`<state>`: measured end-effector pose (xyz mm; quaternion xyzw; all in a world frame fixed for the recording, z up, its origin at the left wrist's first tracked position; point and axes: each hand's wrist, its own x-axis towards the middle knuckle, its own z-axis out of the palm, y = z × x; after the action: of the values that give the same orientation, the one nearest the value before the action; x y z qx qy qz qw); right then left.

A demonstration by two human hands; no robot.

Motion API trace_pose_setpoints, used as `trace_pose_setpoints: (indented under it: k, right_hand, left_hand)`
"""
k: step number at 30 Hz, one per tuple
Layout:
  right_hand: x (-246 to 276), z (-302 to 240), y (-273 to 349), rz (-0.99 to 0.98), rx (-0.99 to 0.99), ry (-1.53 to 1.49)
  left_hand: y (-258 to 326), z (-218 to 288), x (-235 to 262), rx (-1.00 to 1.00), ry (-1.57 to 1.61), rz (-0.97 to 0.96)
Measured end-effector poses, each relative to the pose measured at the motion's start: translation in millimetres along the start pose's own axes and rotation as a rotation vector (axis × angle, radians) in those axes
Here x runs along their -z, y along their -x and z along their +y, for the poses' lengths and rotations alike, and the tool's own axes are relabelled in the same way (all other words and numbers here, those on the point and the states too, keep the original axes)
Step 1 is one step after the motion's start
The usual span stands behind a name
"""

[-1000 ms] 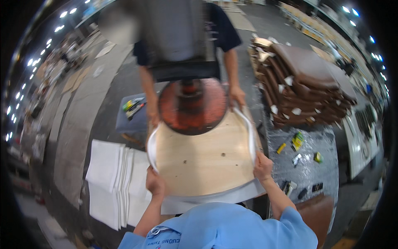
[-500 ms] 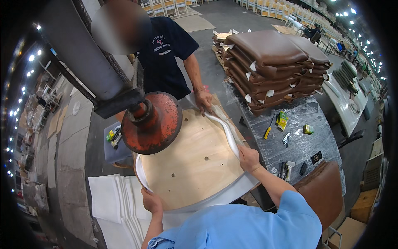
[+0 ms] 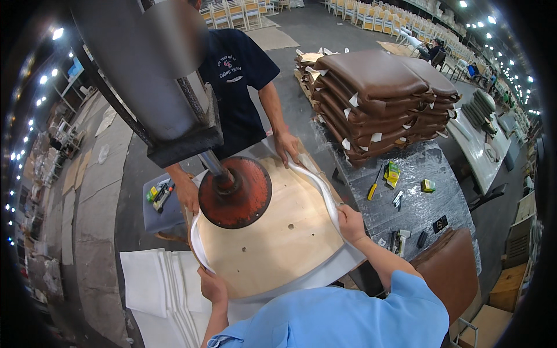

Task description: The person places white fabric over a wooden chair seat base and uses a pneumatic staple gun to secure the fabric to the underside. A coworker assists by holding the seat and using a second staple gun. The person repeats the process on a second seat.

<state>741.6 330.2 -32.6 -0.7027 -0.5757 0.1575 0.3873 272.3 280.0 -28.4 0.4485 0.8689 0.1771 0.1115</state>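
Note:
A pale plywood seat board (image 3: 272,249) with several small holes lies before me, with white padding (image 3: 200,240) curled up round its sides. My right hand (image 3: 351,224) is closed on the padding at the board's right edge. At the near left edge, my left hand (image 3: 213,285) grips the same padding, its fingertips partly hidden under the rim. Over the far left part of the board is a worn red press disc (image 3: 235,200) on a metal rod; whether it touches the wood I cannot tell. Across from me, a co-worker's two hands (image 3: 286,148) hold the far edges.
Folded white sheets (image 3: 148,284) lie at the near left. On the right, a wrapped table (image 3: 418,214) bears stacked brown cushions (image 3: 377,87), a yellow screwdriver (image 3: 374,187), small boxes (image 3: 428,185) and a staple gun (image 3: 400,240). A blue-topped stool (image 3: 154,211) stands left of the co-worker.
The press disc has come down on its rod, which now shows longer. The co-worker's hand at the far left edge has come into sight. My hands keep their places.

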Motion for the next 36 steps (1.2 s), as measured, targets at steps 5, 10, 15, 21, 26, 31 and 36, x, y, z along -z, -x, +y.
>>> trace_pose_setpoints:
  k: [5,10,15,21,26,31,36]
  right_hand:
    - [11,0,-29,-0.247,-0.398,0.147]
    - [20,10,-69,-0.625,-0.48,0.301]
    - [11,12,-86,-0.762,-0.691,0.301]
    - [-2,-6,-33,-0.334,-0.199,0.517]
    - [-5,-10,-19,-0.101,0.058,0.445]
    - [-8,-6,-19,-0.026,0.195,0.358]
    - [-13,0,-17,-0.099,0.138,0.374]
  left_hand:
    - [0,0,3,0.013,0.05,-0.046]
    - [0,-1,4,-0.018,0.04,-0.02]
    - [-5,-5,5,-0.042,0.043,-0.041]
    - [-9,-13,4,-0.045,0.023,-0.102]
    - [-7,-13,-1,-0.026,-0.011,-0.119]
    - [-5,-13,-3,-0.127,0.026,-0.06]
    - [-5,-15,0,-0.1,0.007,-0.117]
